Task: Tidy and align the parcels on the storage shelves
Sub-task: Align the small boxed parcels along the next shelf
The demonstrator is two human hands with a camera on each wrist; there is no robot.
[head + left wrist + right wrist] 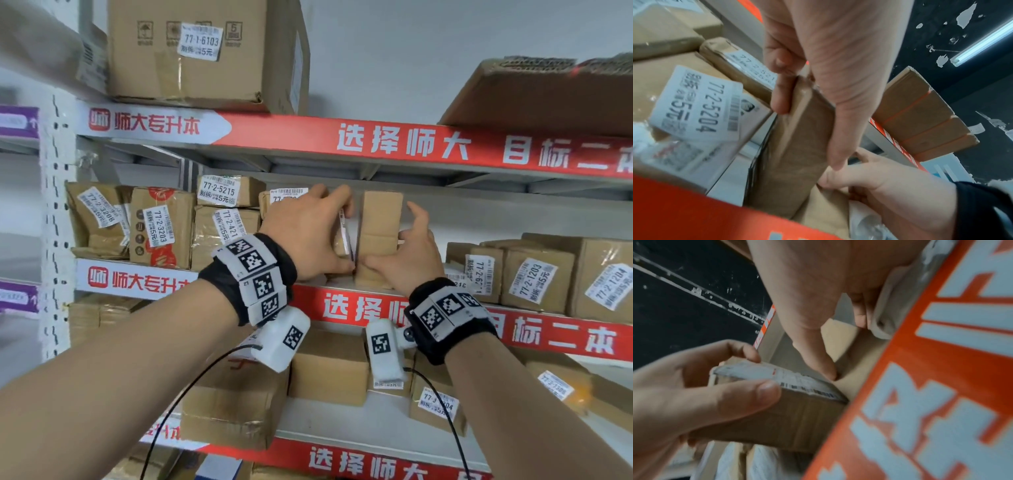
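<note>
On the middle shelf [346, 308], behind its red edge strip, my left hand [344, 231] grips a small flat cardboard parcel [342, 242] that stands on end. My thumb is at its lower edge and my fingers are over the top. The left wrist view shows that hand [807, 137] pinching the brown parcel [797, 162] by its two sides. Just to the right stands a taller upright box [380, 212]. My right hand [394, 240] has its thumb against the base of this box, with the fingers spread loosely beside it. In the right wrist view the right thumb [818, 356] presses on the box [857, 369].
Labelled parcels [161, 226] crowd the shelf's left part, and several more [537, 277] stand on the right. A large box [191, 51] sits on the top shelf and other boxes [329, 366] on the shelf below. A white perforated upright [56, 205] bounds the left side.
</note>
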